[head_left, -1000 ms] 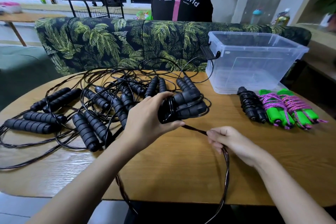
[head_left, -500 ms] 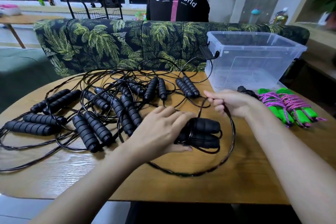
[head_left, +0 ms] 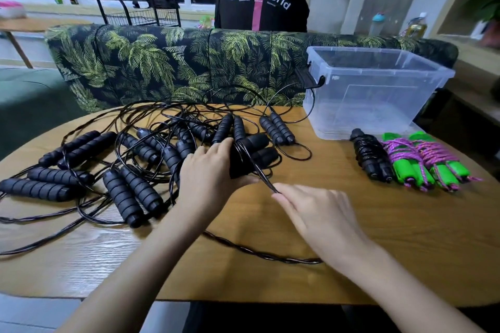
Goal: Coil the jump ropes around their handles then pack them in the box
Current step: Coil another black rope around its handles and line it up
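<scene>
While black foam handles [head_left: 259, 140] are gripped over the wooden table [head_left: 365, 230] by the left hand [head_left: 208, 173], their thin black cord [head_left: 257, 167] is pinched by the right hand [head_left: 319, 213]. Wraps may be loosened by slack.

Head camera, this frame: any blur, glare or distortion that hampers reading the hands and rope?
Head view: motion blur softens the right hand; the left hand gripping the black handles is sharper. Head view: the wide-angle lens bows the table edge. Head view: pale sheen on the wood at lower left, no harsh glare; the rope smears at the right fingertips.
</scene>
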The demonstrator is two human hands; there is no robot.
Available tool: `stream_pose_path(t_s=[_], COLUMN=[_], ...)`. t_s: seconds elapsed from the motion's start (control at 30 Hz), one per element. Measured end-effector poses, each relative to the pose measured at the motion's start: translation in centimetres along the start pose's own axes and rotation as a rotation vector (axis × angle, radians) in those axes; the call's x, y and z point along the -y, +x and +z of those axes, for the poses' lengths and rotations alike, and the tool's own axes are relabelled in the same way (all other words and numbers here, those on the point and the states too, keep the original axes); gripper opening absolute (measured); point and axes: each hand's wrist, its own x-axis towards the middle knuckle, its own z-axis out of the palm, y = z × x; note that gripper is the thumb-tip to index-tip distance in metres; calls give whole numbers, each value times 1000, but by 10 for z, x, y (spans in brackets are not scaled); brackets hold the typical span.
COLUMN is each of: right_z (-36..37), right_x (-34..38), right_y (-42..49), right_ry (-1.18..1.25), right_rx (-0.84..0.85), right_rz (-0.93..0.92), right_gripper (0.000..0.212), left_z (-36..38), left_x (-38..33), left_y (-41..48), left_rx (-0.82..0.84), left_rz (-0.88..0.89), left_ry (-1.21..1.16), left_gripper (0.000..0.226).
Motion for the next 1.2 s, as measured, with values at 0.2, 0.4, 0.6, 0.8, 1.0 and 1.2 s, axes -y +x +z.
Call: stream_pose_path(t_s=[0.2,0.4,0.6,0.8,1.0,1.2], right_z=[27,47,50,40,26,19], right_x=[-9,-4,-33,-77,-103,-121], right_y=[-16,-11,-13,-21,-12,1], right_ry=[-251,-381,-319,-226,-219,375], right_rx=[-274,-321,-369,-368,-403,-171], right_rz=[-158,-242,-286,-237,-189,50], right_gripper=[26,28,31,17,37,44], left_z=[-17,-15,-13,-14,-12,-9], left_x=[0,-8,-2,15,23,26], left_y=[1,5,9,14,16,15], left_rx=[-36,-65,-121,-187,-192,-184], left_rz=[-127,-142,-200,-227,-227,-216], left_ry=[-429,-599,-618,-674,-703,-738], left_gripper=[106,105,83,80,84,85])
